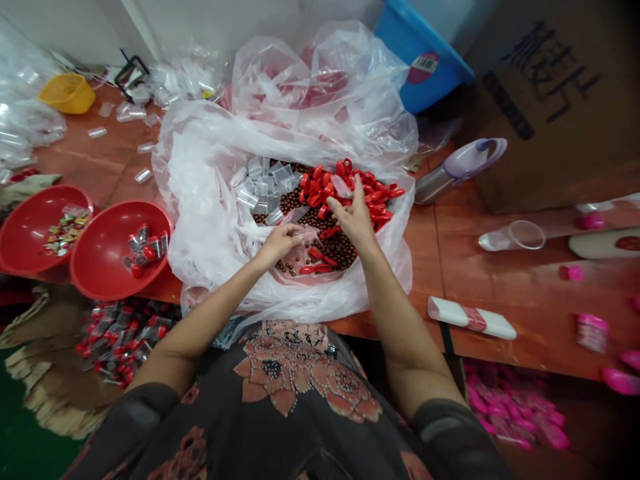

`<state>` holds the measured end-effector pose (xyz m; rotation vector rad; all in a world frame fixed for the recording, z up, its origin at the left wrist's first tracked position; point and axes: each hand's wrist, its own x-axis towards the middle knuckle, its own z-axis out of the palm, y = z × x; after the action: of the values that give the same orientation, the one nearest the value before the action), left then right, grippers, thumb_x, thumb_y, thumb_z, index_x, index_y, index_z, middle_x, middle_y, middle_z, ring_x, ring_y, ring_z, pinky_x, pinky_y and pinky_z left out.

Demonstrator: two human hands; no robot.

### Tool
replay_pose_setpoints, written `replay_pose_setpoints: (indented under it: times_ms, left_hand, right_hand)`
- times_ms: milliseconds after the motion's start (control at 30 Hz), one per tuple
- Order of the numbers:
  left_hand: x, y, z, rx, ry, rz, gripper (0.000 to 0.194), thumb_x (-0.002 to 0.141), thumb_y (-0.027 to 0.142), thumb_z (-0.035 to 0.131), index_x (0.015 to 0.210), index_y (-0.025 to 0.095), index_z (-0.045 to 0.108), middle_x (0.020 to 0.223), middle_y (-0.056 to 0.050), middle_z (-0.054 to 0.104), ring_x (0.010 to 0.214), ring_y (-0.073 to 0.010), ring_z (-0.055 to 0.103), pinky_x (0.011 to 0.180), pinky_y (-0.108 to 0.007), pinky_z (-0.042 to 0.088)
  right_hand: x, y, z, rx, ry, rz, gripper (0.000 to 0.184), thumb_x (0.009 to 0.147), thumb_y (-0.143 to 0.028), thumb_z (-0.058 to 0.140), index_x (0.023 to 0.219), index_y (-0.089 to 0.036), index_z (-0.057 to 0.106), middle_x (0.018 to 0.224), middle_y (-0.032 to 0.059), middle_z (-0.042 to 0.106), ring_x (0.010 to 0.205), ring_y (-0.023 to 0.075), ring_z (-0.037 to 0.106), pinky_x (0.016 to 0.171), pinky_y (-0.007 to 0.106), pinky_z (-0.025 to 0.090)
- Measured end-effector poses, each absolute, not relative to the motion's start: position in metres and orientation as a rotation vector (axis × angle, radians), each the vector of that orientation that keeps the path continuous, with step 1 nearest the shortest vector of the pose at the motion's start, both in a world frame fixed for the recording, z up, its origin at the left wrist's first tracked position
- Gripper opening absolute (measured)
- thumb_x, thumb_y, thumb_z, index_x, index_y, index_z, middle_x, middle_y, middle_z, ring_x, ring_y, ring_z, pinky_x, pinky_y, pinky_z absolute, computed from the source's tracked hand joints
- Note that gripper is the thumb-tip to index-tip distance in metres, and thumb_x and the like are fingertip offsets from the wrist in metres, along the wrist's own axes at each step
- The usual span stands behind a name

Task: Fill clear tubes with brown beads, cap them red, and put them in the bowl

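Note:
A big clear plastic bag point(200, 167) lies open on the table and holds small brown beads point(340, 247), red caps point(370, 193) and clear little tubes point(265, 183). My left hand point(280, 241) is curled over the beads, its fingers closed round a clear tube. My right hand point(354, 217) rests on the pile of red caps, fingers stretched and partly spread, touching the caps; I see nothing gripped in it.
Two red bowls stand at the left: the nearer bowl point(100, 267) holds capped tubes, the farther bowl point(25, 227) small coloured pieces. A yellow basket point(67, 92) sits far left. A blue bin point(425, 60), cardboard box point(550, 100), clear cup point(515, 235) and pink parts point(590, 330) are at right.

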<state>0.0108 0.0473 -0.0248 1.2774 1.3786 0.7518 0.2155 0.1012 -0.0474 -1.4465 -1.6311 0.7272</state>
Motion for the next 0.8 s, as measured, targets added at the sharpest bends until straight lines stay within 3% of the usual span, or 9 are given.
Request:
replay_pose_setpoints:
  times_ms: [67,133,200,267,400,600,800]
  left_hand:
    - [0.017,0.048,-0.032,1.381,1.46,0.715,0.016,0.077,0.023,0.065,0.089,0.016,0.072,0.085,-0.006,0.072,0.08,-0.0201,0.064,0.08,-0.031,0.047]
    - [0.017,0.05,-0.037,1.546,1.572,0.665,0.017,0.08,0.023,0.063,0.092,0.018,0.073,0.084,-0.006,0.071,0.085,-0.0239,0.065,0.085,-0.035,0.047]
    - [0.016,0.054,-0.04,1.672,1.673,0.616,0.017,0.08,0.024,0.062,0.092,0.019,0.073,0.083,-0.007,0.071,0.086,-0.0258,0.065,0.087,-0.036,0.046]
    - [0.019,0.062,-0.044,1.725,1.717,0.598,0.014,0.082,0.024,0.061,0.086,0.018,0.073,0.082,-0.008,0.07,0.085,-0.0259,0.064,0.086,-0.037,0.046]
    - [0.036,0.082,-0.055,1.696,1.727,0.582,0.012,0.081,0.023,0.061,0.078,0.016,0.071,0.078,-0.009,0.068,0.079,-0.0239,0.063,0.081,-0.035,0.046]
    - [0.056,0.095,-0.065,1.444,1.692,0.684,0.007,0.077,0.023,0.068,0.075,0.016,0.07,0.062,-0.004,0.063,0.066,-0.0194,0.062,0.071,-0.031,0.048]
    - [0.071,0.102,-0.075,1.042,1.559,0.822,0.02,0.078,0.018,0.071,0.096,0.014,0.069,0.063,0.002,0.062,0.051,-0.0118,0.059,0.057,-0.023,0.046]
  right_hand:
    - [0.215,0.1,-0.042,-1.451,-1.611,0.62,0.064,0.096,-0.044,0.047,0.154,-0.024,0.026,0.14,0.0144,0.053,0.097,0.0229,0.067,0.088,0.044,0.054]
    - [0.217,0.086,-0.04,-1.456,-1.632,0.551,0.052,0.097,-0.035,0.044,0.147,-0.024,0.04,0.139,0.0123,0.055,0.104,0.0225,0.065,0.095,0.043,0.052]
    - [0.22,0.066,-0.044,-1.45,-1.721,0.566,0.038,0.096,-0.027,0.042,0.131,-0.023,0.059,0.125,0.0096,0.064,0.108,0.0225,0.064,0.098,0.042,0.051]
    - [0.223,0.046,-0.051,-1.483,-1.828,0.6,0.033,0.096,-0.023,0.042,0.118,-0.022,0.067,0.113,0.0091,0.069,0.106,0.0235,0.065,0.097,0.042,0.051]
    - [0.225,0.017,-0.069,-1.578,-2.046,0.548,0.034,0.093,-0.021,0.049,0.123,-0.018,0.066,0.114,0.0131,0.068,0.103,0.0276,0.063,0.093,0.045,0.052]
    - [0.227,0.002,-0.082,-1.609,-2.135,0.462,0.028,0.095,-0.025,0.05,0.116,-0.02,0.069,0.106,0.012,0.068,0.095,0.0269,0.061,0.086,0.043,0.052]
    - [0.225,-0.003,-0.094,-1.561,-2.067,0.466,0.03,0.098,-0.025,0.046,0.119,-0.018,0.067,0.111,0.0121,0.069,0.099,0.0263,0.061,0.089,0.041,0.051]
